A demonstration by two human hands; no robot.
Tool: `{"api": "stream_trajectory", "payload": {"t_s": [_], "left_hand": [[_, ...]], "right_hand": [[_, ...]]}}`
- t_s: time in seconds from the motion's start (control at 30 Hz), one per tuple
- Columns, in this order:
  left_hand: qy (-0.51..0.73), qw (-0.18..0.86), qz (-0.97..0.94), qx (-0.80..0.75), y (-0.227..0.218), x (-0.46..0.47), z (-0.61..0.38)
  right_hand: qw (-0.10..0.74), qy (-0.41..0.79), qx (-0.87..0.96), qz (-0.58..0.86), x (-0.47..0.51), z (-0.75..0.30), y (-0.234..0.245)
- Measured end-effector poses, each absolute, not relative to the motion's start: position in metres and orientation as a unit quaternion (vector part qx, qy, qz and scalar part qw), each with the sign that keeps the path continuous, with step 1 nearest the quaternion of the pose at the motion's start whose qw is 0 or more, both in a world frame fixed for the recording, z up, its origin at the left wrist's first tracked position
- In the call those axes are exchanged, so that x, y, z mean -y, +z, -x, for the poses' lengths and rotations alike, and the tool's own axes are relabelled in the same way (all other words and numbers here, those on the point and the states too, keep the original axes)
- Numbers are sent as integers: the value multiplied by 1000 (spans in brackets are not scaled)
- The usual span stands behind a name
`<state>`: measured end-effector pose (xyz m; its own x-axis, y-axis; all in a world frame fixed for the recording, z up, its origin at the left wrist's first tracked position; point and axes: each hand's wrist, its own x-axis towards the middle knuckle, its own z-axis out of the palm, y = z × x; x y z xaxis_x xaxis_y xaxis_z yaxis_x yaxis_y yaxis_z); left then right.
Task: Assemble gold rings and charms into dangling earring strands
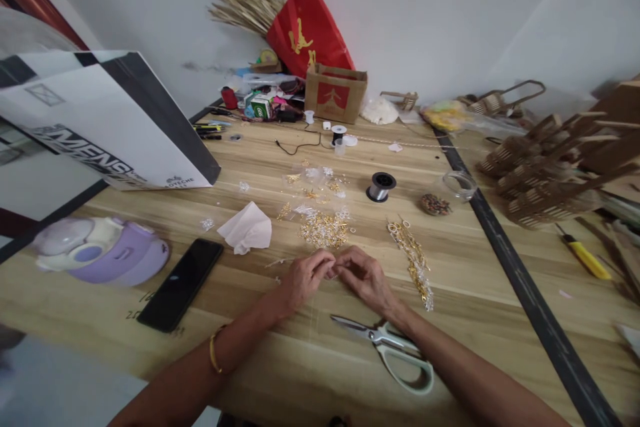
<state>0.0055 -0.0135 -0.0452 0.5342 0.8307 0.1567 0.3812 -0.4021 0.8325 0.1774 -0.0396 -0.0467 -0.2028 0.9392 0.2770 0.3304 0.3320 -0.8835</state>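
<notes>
My left hand (306,280) and my right hand (363,277) meet at the fingertips low over the wooden table, both pinched closed. Whatever lies between the fingers is too small to make out; a faint thin line seems to run down from them. Just beyond the fingertips spreads a pile of gold and silver beads (325,230). Scissors (385,345) with pale green handles lie below my right hand, partly under that forearm. To the right rests a bundle of gold and silver bead strands (414,263). A spool of thin wire (381,187) stands farther back.
At left are a black phone (181,285), a crumpled tissue (247,228), a purple bottle (107,250) and a large box (110,120). A jar (449,193) of dark beads lies tipped at right, near wooden baskets (540,173) and a yellow cutter (585,255). A paper bag (336,93) stands behind.
</notes>
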Motion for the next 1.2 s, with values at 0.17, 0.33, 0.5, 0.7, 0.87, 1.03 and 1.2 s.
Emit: {"api": "stream_trajectory", "payload": {"t_s": [0.17,0.33,0.5,0.7,0.87,1.03,1.2], "left_hand": [[281,335,-808,-394,-47,13,-4],[272,334,-814,-388,-49,13,-3],[261,357,-807,-391,-48,13,-2],[249,364,-808,-390,-43,13,-1],[232,383,-818,-361,-42,12,-2],[256,371,-824,-343,-40,12,-4],[300,336,-823,-347,-35,12,-3]], "right_hand": [[423,366,694,453,40,-177,-50],[416,398,679,456,39,-178,-54],[430,411,662,456,38,-179,-51],[450,366,670,464,36,-181,-51],[452,336,677,474,32,-183,-50],[464,329,682,461,35,-183,-42],[425,379,696,437,44,-182,-41]]}}
